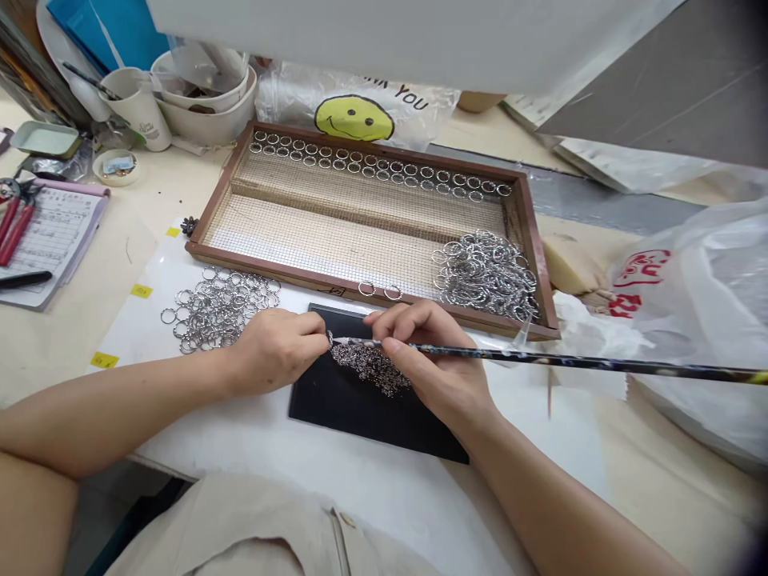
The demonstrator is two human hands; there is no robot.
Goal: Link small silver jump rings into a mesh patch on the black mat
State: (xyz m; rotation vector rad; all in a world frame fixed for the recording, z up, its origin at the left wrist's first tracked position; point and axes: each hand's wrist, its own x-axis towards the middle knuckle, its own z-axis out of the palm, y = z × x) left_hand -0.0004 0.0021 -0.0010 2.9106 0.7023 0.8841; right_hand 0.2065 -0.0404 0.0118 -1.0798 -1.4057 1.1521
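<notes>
My left hand (273,352) is closed, pinching a small silver ring (330,339) at its fingertips. In my right hand (435,364) is a long, thin dark patterned stick with a pale pointed tip (540,358), held like a pencil. The tip meets or nearly meets the ring. Below both hands lies a black tray (372,428) with a heap of tiny dark shiny beads or stones (372,368). A pile of loose silver rings (225,308) rests on the white sheet beside my left hand.
Beyond the hands stands a brown-framed mesh tray (336,232) with rows of rings (384,168) and a ring heap (489,276). Two rings (380,290) sit on its front rim. At left are red-handled pliers (18,224), a notebook (54,236) and a cup (138,108); plastic bags (708,296) at right.
</notes>
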